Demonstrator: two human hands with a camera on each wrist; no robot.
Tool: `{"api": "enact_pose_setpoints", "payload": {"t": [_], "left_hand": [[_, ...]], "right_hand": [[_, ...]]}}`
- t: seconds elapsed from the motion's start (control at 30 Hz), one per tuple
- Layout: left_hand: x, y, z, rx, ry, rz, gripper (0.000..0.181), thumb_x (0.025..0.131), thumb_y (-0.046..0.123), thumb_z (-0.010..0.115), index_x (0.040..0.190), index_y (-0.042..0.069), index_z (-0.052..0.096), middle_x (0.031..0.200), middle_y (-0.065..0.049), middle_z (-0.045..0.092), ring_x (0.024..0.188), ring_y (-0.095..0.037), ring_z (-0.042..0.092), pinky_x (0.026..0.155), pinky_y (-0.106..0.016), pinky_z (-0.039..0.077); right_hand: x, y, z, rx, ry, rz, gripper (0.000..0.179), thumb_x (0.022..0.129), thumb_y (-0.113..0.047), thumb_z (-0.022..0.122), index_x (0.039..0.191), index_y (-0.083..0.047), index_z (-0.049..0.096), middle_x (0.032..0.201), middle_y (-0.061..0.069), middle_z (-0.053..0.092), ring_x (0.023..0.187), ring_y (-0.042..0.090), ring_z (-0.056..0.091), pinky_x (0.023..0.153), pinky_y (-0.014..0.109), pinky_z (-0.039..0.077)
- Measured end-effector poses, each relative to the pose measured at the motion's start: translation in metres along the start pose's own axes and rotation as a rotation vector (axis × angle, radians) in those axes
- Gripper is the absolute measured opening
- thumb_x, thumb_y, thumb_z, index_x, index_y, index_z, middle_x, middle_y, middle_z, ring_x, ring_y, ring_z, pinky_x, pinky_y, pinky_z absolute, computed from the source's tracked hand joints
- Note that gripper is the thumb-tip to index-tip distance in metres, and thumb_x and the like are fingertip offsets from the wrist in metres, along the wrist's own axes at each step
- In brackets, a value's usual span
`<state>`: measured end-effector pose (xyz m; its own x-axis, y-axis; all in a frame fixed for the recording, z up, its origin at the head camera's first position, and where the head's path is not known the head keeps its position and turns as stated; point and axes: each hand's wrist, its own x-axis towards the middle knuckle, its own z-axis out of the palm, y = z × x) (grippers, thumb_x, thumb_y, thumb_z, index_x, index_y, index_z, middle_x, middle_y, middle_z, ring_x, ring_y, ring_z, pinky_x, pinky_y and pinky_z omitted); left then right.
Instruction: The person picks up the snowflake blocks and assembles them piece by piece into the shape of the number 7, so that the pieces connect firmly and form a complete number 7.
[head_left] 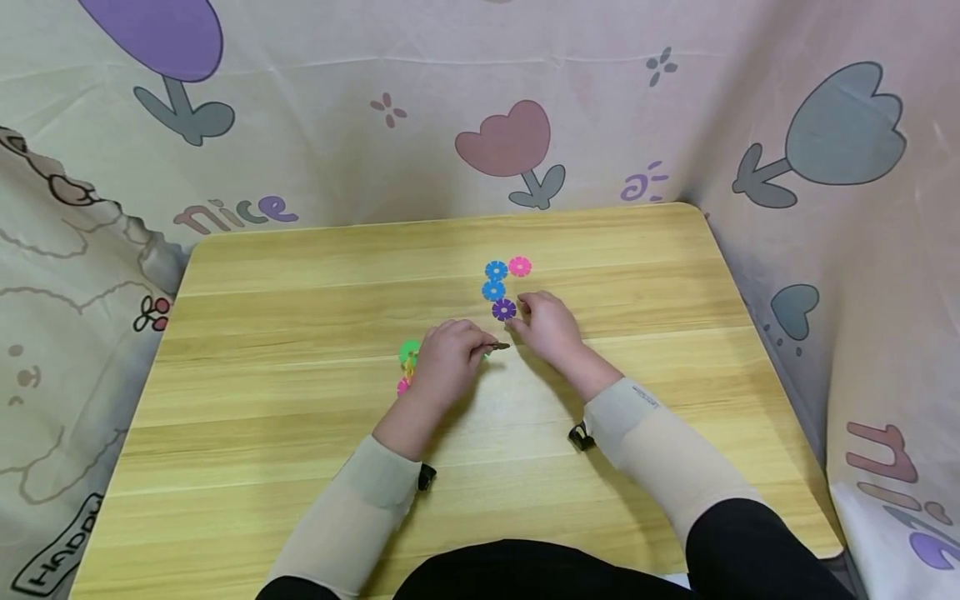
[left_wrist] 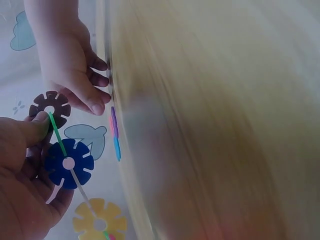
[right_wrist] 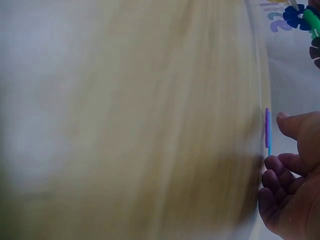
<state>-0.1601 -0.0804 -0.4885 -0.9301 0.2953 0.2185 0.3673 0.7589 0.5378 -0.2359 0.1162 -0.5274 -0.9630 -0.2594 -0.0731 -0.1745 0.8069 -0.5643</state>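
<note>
While the left hand (head_left: 446,360) pinches a chain of slotted discs (left_wrist: 68,162) lying left to right, its brown end disc (head_left: 498,346) just below the purple disc (head_left: 504,309) on the table (head_left: 300,275), the right hand (head_left: 547,325), fingers loosely curled and empty, touches that purple disc and is nearer.

A light wooden table (head_left: 300,275) carries two blue discs (head_left: 495,280), a pink disc (head_left: 520,267) and a purple disc (head_left: 503,309).

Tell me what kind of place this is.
Probably a small home-style play corner: a wooden table enclosed by a cartoon tulip-print cloth, with plastic flower discs lying near both hands.
</note>
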Motion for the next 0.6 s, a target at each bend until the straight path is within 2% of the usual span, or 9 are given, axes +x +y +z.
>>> {"api": "enact_pose_setpoints", "payload": {"t": [0.4, 0.6], "left_hand": [[0.001, -0.002, 0.002, -0.004, -0.006, -0.002, 0.008, 0.099, 0.015, 0.076, 0.102, 0.017, 0.084, 0.101, 0.003, 0.077, 0.1, -0.023, 0.068, 0.089, -0.045, 0.05], [0.003, -0.001, 0.0, -0.007, -0.011, -0.009, 0.009, 0.1, 0.015, 0.075, 0.102, 0.017, 0.084, 0.101, 0.002, 0.076, 0.1, -0.023, 0.068, 0.089, -0.045, 0.05]], "right_hand": [[0.012, -0.004, 0.006, -0.068, -0.018, 0.015, 0.056, 0.1, -0.036, 0.076, 0.141, 0.0, 0.064, 0.108, 0.012, 0.063, 0.095, 0.027, 0.06, 0.083, 0.041, 0.054], [0.015, -0.005, 0.007, -0.083, -0.018, 0.018, 0.048, 0.1, -0.034, 0.076, 0.137, -0.004, 0.069, 0.113, 0.013, 0.065, 0.101, 0.029, 0.062, 0.089, 0.044, 0.055]]}}
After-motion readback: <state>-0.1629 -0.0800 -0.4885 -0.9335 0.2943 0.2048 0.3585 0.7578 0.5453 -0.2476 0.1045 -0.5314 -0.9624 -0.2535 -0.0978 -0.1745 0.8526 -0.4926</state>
